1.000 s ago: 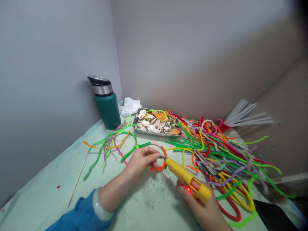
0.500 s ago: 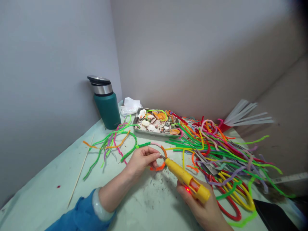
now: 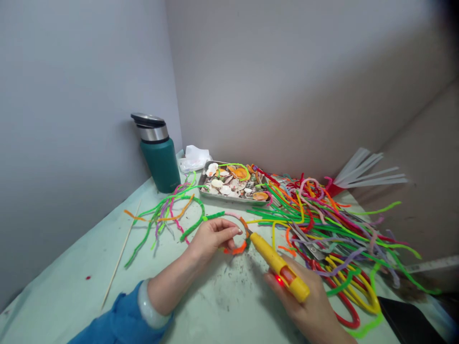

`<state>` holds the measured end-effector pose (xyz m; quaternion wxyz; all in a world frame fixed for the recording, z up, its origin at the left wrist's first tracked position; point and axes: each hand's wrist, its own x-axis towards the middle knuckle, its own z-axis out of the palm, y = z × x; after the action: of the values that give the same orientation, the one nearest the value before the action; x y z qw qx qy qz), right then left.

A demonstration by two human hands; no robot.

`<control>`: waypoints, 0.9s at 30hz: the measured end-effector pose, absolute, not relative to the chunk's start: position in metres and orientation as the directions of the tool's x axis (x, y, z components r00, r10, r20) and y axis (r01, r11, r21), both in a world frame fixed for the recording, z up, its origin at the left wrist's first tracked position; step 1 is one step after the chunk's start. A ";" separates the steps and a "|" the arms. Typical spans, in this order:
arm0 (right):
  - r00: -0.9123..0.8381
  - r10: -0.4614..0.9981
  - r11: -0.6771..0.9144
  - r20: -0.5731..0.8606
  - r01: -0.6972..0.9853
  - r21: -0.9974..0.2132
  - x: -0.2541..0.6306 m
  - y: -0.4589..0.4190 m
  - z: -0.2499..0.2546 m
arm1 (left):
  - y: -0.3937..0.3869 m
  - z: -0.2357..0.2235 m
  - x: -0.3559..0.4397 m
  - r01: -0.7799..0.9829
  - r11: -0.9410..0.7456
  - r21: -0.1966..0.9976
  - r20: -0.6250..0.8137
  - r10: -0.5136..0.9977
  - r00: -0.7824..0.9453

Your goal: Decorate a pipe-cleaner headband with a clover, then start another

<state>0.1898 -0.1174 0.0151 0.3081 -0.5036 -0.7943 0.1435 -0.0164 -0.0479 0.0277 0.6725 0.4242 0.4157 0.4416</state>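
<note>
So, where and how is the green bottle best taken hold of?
Probably around the middle of the bottle, coming from the front right: its body is round and upright, and the left wall stands close. I would avoid the lid, which sits tilted.

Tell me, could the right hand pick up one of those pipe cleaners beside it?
Probably not as things stand: the right hand grips a yellow glue gun. Otherwise the way looks free, as the pipe cleaners lie close beside that hand.
</note>
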 end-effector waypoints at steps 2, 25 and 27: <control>-0.317 0.889 0.434 0.330 0.815 -0.385 0.193 -0.115 0.013 | -0.048 0.028 -0.017 -0.287 0.275 0.917 -0.186 0.935 0.303; -0.277 0.874 0.476 0.400 0.654 -0.588 0.155 -0.094 0.056 | -0.060 0.039 -0.015 -0.413 0.479 0.775 -0.211 0.811 0.545; -0.338 0.882 0.464 0.328 0.742 -0.484 0.162 -0.088 0.054 | -0.053 0.039 -0.021 -0.379 0.419 0.825 -0.202 0.845 0.495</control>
<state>0.1620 -0.0875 0.0538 0.2807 -0.5022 -0.8083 0.1249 -0.0207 -0.0534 0.0386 0.7813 0.3700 0.3149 0.3918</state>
